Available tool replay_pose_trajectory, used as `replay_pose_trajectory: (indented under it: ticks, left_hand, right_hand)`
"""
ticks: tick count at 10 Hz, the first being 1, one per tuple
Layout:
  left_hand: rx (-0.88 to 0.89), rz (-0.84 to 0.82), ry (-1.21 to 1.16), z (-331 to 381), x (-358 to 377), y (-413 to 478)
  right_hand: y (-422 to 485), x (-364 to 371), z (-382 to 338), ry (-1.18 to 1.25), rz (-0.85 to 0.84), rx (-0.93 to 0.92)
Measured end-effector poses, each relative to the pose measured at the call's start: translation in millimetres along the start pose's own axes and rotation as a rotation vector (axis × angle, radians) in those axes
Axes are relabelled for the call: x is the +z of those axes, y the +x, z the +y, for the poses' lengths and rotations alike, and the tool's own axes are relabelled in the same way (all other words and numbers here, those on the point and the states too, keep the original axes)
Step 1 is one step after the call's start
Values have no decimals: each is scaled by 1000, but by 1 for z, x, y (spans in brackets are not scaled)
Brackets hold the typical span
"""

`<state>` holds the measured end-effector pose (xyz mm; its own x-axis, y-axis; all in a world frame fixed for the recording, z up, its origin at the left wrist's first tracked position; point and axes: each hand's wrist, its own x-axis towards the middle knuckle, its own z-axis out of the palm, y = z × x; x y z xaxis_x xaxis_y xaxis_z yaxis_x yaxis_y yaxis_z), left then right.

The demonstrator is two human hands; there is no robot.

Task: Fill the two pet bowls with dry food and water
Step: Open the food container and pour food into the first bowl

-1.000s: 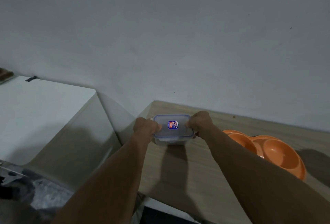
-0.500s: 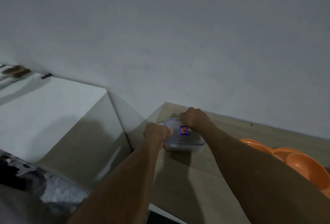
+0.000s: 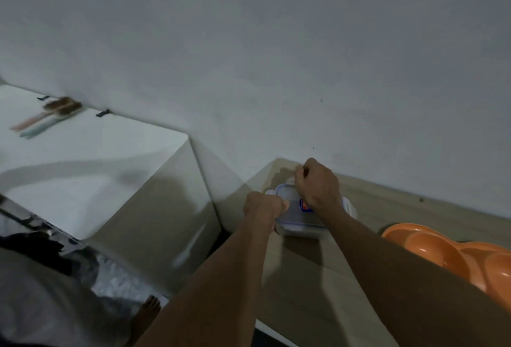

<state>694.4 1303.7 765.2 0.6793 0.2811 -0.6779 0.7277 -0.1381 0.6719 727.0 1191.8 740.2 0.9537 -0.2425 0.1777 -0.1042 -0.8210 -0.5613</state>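
A clear plastic food container (image 3: 293, 216) with a blue-rimmed lid and a small blue-and-red label sits on the wooden table (image 3: 309, 286) near its far left corner. My left hand (image 3: 261, 205) grips the container's left edge, thumb pressed on the lid. My right hand (image 3: 318, 185) reaches over the lid with fingers curled at the far edge, hiding part of the label. The orange double pet bowl (image 3: 442, 250) lies on the table at the right, its visible wells holding nothing; my right forearm covers part of it.
A white cabinet (image 3: 83, 169) stands left of the table, with a brush (image 3: 60, 107) and some thin pale sticks on top. A grey wall (image 3: 276, 42) runs close behind the table. My bare foot (image 3: 146, 316) shows on the floor below the gap.
My right hand has shifted from the container's right side to its far edge, over the lid. The view has swung left, so the container and bowl sit further right and the brush shows.
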Motion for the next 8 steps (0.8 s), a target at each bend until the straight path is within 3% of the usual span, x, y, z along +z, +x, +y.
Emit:
replay_pose_trajectory:
  ticks: [1,2,4,5,6,8]
  left_hand:
    - [49,-38,24,-2,-1,19]
    - [67,-86,-12,-3,-4,11]
    - [72,-146,-67,-3,-5,2]
    - [77,-137,-85,-1,-7,-4]
    - [49,-181,-76,-1,-7,-4]
    - [55,-215,-77,0,-10,-7]
  right_hand:
    - [-18,-1,11,66,-15,-119]
    - [-47,-13,24,-58,-174,-204]
    - [-92,-32,47,-444,-170,-586]
    - [-91,-35,35,-783,-153,-636]
    - [-88,-33,16,-973,-124,-680]
    - [-91,-31,-10,-985,-232,-575]
